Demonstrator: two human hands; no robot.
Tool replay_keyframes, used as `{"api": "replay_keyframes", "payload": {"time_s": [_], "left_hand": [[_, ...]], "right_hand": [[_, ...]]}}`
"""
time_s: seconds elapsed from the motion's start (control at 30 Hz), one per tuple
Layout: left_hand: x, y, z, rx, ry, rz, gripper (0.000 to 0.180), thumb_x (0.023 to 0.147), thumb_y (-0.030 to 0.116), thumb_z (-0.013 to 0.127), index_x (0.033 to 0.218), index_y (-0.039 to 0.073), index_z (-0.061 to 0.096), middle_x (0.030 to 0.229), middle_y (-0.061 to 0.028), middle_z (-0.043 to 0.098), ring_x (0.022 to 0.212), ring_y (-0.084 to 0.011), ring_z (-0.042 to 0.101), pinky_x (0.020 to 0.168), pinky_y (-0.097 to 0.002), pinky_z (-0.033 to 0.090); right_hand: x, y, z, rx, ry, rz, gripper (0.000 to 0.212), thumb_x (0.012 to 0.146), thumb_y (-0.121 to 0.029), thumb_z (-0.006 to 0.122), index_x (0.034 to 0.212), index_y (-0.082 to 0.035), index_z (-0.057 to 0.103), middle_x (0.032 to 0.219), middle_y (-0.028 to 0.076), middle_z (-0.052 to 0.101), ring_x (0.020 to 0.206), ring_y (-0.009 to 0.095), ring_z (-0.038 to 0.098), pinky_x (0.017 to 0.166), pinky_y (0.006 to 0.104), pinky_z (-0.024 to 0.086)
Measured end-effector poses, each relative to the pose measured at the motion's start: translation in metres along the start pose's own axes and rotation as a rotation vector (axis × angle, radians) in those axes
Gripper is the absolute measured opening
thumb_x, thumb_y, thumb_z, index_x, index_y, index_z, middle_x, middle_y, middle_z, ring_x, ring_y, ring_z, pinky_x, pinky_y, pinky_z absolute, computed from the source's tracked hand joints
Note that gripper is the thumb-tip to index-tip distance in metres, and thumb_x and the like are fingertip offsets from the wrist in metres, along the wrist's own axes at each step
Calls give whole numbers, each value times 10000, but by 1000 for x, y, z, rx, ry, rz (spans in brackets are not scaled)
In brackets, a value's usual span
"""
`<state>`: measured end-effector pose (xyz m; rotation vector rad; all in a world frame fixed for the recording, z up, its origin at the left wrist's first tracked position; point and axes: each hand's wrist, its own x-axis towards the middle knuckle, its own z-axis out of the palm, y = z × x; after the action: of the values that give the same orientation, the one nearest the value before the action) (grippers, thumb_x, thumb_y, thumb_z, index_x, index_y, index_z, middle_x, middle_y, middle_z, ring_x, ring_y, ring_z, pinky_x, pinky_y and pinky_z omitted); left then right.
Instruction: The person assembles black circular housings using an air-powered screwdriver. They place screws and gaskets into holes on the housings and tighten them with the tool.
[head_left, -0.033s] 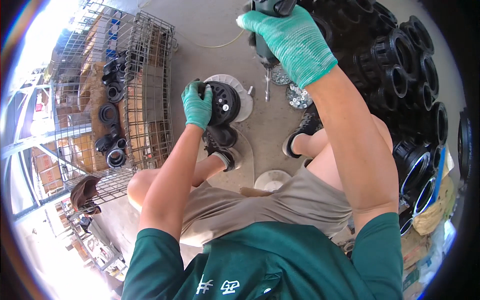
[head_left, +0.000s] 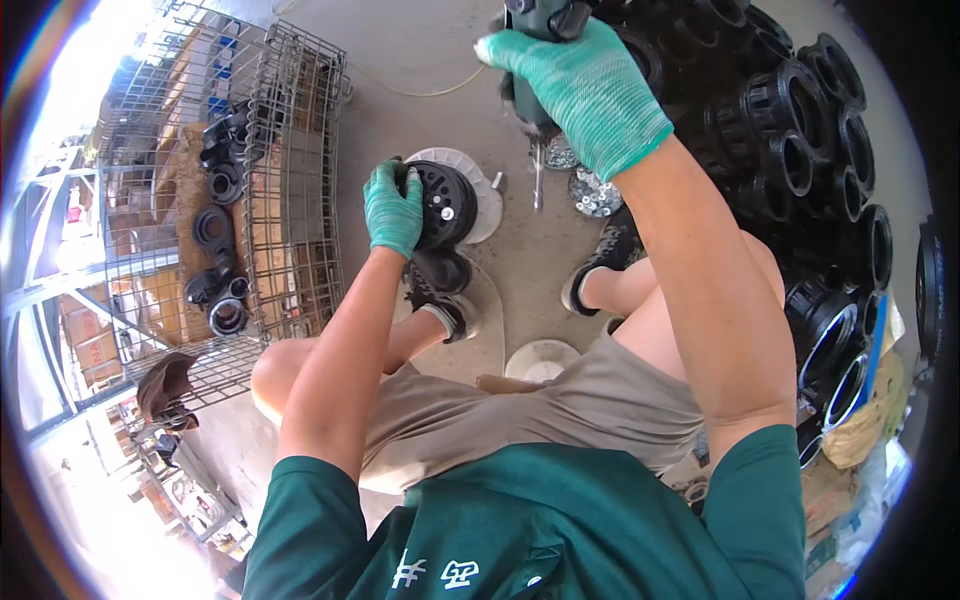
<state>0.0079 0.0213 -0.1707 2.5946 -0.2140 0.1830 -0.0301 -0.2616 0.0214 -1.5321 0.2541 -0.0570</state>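
Observation:
My right hand (head_left: 590, 95), in a green knitted glove, is wrapped round a dark green power drill (head_left: 528, 105) at the upper middle. A long metal bit (head_left: 539, 180) points from it toward me; it looks blurred and touches nothing. My left hand (head_left: 393, 210), gloved alike, grips the left edge of a round black plastic fitting (head_left: 445, 185). Holes pierce the fitting's face, and a shiny washer or screw head (head_left: 447, 213) sits on it. Beneath lies a white round disc (head_left: 487, 205). The left fingertips curl behind the fitting's rim and are partly hidden.
Two dishes of small metal hardware (head_left: 595, 193) lie right of the bit. Many black plastic fittings (head_left: 780, 130) are piled at right. A wire cage (head_left: 295, 180) holding boxes and black parts stands at left. A thin yellow cord (head_left: 430, 94) crosses the floor; a white lid (head_left: 543, 360) lies between my feet.
My right hand and the drill have come slightly lower, toward me. My left hand keeps its hold on the fitting.

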Motion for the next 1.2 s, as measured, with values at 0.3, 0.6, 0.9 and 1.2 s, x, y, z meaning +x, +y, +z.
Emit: {"api": "replay_keyframes", "payload": {"time_s": [0.3, 0.6, 0.9, 1.2], "left_hand": [[-7, 28, -9, 185, -13, -61, 266, 965, 246, 584, 1166, 71, 596, 1079, -202, 666, 1017, -398, 629, 894, -490, 500], [-4, 30, -2, 158, -5, -48, 226, 940, 217, 590, 1101, 59, 604, 1067, -169, 649, 1017, -385, 597, 884, -499, 483], [-7, 24, -8, 169, 27, -26, 253, 933, 184, 605, 1154, 63, 581, 1041, -207, 647, 964, -411, 619, 859, -507, 492], [-5, 30, -10, 174, 17, -60, 259, 935, 190, 609, 1156, 55, 592, 1046, -226, 651, 964, -424, 624, 855, -515, 492]], "right_hand": [[21, 116, 14, -149, -57, 288, 232, 837, -189, 729, 983, -28, 648, 813, 71, 666, 650, 186, 629, 604, 355, 517], [1, 371, 61, -608, 84, 555, 574, 696, -203, 785, 1193, -28, 556, 1124, 238, 671, 1022, 392, 664, 874, 463, 530], [-68, 399, 128, -786, -47, 712, 680, 801, -44, 722, 1407, -90, 416, 1401, 221, 440, 1251, 397, 530, 1016, 445, 482], [-79, 421, 115, -906, -182, 515, 683, 802, -20, 630, 1455, -55, 433, 1379, 242, 470, 1228, 419, 538, 1035, 465, 460]]}}
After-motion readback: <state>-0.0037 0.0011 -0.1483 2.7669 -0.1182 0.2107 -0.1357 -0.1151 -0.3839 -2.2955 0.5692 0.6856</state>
